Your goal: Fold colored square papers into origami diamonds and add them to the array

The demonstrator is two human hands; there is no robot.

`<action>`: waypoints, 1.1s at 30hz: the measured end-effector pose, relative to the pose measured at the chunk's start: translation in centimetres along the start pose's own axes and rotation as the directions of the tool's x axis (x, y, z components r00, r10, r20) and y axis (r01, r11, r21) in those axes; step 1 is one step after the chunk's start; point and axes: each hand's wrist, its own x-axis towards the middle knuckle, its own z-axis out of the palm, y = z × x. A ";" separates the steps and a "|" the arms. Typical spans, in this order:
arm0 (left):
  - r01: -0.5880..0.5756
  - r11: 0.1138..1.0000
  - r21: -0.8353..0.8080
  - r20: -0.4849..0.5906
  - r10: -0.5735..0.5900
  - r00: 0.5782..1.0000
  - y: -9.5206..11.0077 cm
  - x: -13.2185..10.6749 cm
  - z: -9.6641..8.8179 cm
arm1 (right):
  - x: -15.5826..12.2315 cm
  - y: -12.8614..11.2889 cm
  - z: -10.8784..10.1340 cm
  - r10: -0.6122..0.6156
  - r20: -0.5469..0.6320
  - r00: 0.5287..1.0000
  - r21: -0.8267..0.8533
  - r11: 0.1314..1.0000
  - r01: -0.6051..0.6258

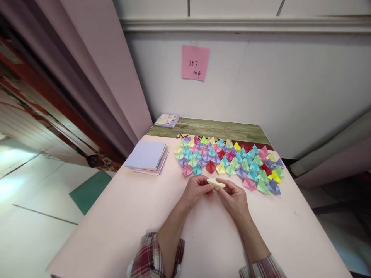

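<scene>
My left hand (197, 190) and my right hand (233, 196) meet over the middle of the pale pink table (121, 220). Both pinch a small folded piece of pale yellow paper (216, 182), one at each end. Just beyond my fingers lie several folded paper boats (228, 161) in many colours, laid in rows. A stack of square coloured paper sheets (147, 156) with a lilac sheet on top sits to the left of the boats.
A packet of coloured paper (166, 120) lies on a wooden surface (220, 129) behind the table. A pink note (195, 62) is stuck on the white wall. Curtains (95, 73) hang at left; the tiled floor (34, 193) lies below.
</scene>
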 end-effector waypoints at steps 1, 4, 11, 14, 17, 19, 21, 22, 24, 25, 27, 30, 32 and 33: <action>-0.006 1.000 -0.007 -0.019 0.005 1.000 0.1 0.0 0.1 | 0.0 0.0 0.0 -0.017 -0.005 1.000 -0.018 1.000 0.017; -0.028 0.999 -0.030 -0.058 0.026 0.998 0.2 0.0 0.3 | 0.0 -0.1 -0.1 -0.060 0.015 0.998 -0.028 0.998 0.061; -0.133 0.979 0.152 -0.042 0.140 0.989 0.0 0.0 0.1 | 0.0 -0.5 0.2 0.041 0.075 0.996 0.035 0.998 -0.044; -0.117 0.984 0.134 -0.074 0.127 0.989 -0.3 0.1 0.0 | -0.1 -0.6 0.3 0.052 0.012 0.999 0.052 0.997 -0.053; -0.072 0.990 0.122 -0.061 0.080 0.995 -0.5 0.1 0.0 | -0.1 -0.8 0.1 0.057 -0.005 0.998 0.040 0.998 -0.057; -0.044 0.991 0.126 -0.053 0.051 0.997 -0.5 0.1 0.2 | -0.1 -0.9 -0.2 0.073 0.010 0.997 0.026 0.997 -0.073; -0.028 0.991 0.129 -0.054 0.035 0.998 -0.4 0.0 0.3 | -0.2 -1.1 -0.3 0.082 0.029 0.996 0.032 0.996 -0.083; -0.030 0.990 0.138 -0.056 0.038 0.998 -0.3 -0.1 0.4 | -0.2 -1.1 -0.3 0.081 0.040 0.996 0.045 0.996 -0.083; -0.055 0.982 0.180 -0.062 0.067 0.996 -0.2 -0.1 0.5 | -0.2 -1.1 -0.1 0.068 0.079 0.995 0.092 0.993 -0.075; -0.070 0.975 0.208 -0.066 0.086 0.994 -0.1 -0.1 0.5 | -0.2 -1.1 0.1 0.060 0.100 0.993 0.126 0.989 -0.073; -0.085 0.965 0.246 -0.073 0.105 0.992 -0.1 -0.2 0.5 | -0.2 -0.9 0.4 0.056 0.115 0.992 0.185 0.980 -0.076; -0.069 0.980 0.189 -0.042 0.078 0.996 -0.1 -0.2 0.6 | -0.1 -0.6 0.7 0.063 0.017 0.998 0.202 0.977 -0.065; -0.048 0.991 0.121 -0.002 0.048 0.999 -0.3 -0.2 0.6 | -0.1 -0.4 0.7 0.042 -0.049 0.998 0.150 0.988 -0.035; -0.038 0.995 0.097 0.009 0.038 0.999 -0.4 -0.2 0.6 | -0.1 -0.4 0.7 0.022 -0.069 0.997 0.110 0.994 -0.014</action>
